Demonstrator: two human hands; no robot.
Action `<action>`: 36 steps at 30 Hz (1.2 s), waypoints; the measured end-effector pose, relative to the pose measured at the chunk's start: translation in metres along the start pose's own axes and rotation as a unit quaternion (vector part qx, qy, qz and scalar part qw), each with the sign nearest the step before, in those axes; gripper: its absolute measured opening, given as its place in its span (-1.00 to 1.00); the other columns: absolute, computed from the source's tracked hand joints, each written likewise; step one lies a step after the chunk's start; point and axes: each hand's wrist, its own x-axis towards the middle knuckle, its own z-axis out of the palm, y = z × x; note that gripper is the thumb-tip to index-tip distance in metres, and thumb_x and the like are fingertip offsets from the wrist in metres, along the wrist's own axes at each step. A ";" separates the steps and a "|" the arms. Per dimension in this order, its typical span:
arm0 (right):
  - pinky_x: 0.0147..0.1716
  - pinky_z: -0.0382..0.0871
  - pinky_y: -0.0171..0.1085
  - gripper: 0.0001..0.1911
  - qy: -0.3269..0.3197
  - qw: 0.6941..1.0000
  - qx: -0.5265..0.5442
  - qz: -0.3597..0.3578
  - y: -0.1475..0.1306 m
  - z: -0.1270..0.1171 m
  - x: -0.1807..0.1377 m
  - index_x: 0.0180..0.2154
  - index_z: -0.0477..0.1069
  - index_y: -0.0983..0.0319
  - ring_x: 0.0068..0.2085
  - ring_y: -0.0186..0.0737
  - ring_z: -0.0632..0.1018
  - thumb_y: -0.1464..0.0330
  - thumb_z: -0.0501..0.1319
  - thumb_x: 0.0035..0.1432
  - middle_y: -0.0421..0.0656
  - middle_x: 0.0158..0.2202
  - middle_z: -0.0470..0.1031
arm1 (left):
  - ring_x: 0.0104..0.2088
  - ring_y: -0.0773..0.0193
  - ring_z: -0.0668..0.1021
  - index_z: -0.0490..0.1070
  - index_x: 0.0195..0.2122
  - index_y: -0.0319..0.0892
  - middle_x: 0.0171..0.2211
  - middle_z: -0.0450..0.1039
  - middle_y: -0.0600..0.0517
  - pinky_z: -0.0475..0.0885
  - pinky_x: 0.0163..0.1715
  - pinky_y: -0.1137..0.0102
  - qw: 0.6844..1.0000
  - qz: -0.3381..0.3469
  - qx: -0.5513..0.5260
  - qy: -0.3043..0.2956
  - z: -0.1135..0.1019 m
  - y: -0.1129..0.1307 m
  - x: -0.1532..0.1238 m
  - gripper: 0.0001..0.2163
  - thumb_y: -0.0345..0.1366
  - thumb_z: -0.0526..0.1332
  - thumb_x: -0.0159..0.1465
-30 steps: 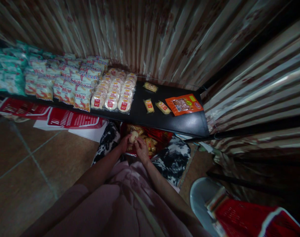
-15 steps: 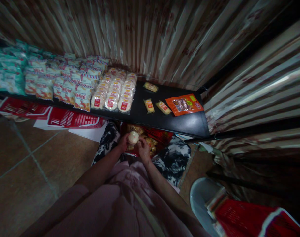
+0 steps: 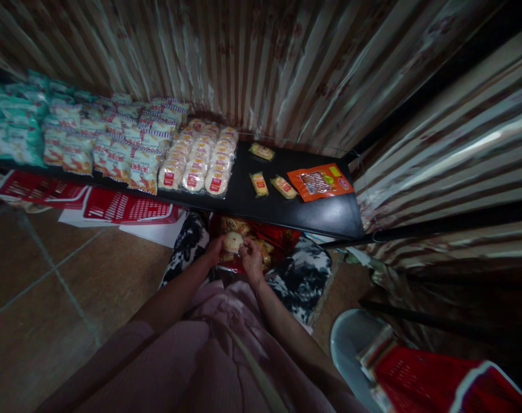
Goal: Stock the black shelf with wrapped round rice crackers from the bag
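Between my two hands is a round pale cracker in a clear wrapper (image 3: 232, 242), held above my lap. My left hand (image 3: 216, 248) is closed on its left edge. With pinched fingers, my right hand (image 3: 250, 256) grips the right edge of the wrapper. Beneath them a red basket (image 3: 282, 244) sits between my knees, holding several gold-wrapped snacks (image 3: 266, 251). Ahead on the black shelf (image 3: 265, 209) stand rows of similar wrapped round crackers (image 3: 217, 180).
Left along the shelf are white snack bags (image 3: 143, 166) and green bags (image 3: 24, 140). Small yellow packets (image 3: 258, 184) and an orange packet (image 3: 321, 182) lie at its right. Red baskets (image 3: 119, 205) are under the shelf; another basket (image 3: 433, 373) rests on a grey stool (image 3: 351, 338).
The cracker has turned slightly, so its round face shows flatter, and it sits a little lower. Both hands keep their grip with only small finger movements.
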 end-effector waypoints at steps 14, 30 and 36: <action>-0.19 0.29 -0.21 -0.67 0.011 0.999 -0.031 -0.016 -0.013 -0.006 0.004 -0.25 0.48 0.29 -0.26 -0.19 0.43 0.25 0.09 0.02 -0.06 -0.30 0.49 | -0.69 0.30 0.47 0.43 -0.21 -0.32 -0.64 0.46 -0.01 0.36 -0.68 0.47 0.990 -0.001 0.141 0.004 0.000 -0.004 -0.006 -0.72 -0.21 0.07 0.22; -0.19 0.29 -0.21 -0.76 0.005 0.999 -0.047 -0.017 -0.004 -0.010 0.005 -0.38 0.51 0.21 -0.28 -0.18 0.44 0.29 0.09 0.01 -0.11 -0.37 0.50 | -0.71 0.30 0.46 0.43 -0.23 -0.32 -0.67 0.44 -0.01 0.30 -0.72 0.50 0.984 -0.004 0.177 -0.001 0.000 -0.005 -0.005 -0.71 -0.19 0.13 0.18; -0.18 0.29 -0.19 -0.74 0.003 0.999 -0.053 -0.013 -0.004 -0.012 0.004 -0.37 0.51 0.22 -0.27 -0.15 0.43 0.31 0.08 0.00 -0.09 -0.35 0.50 | -0.71 0.29 0.47 0.42 -0.22 -0.31 -0.62 0.47 -0.02 0.29 -0.74 0.49 0.986 -0.002 0.165 -0.003 -0.001 -0.005 -0.005 -0.74 -0.24 0.11 0.17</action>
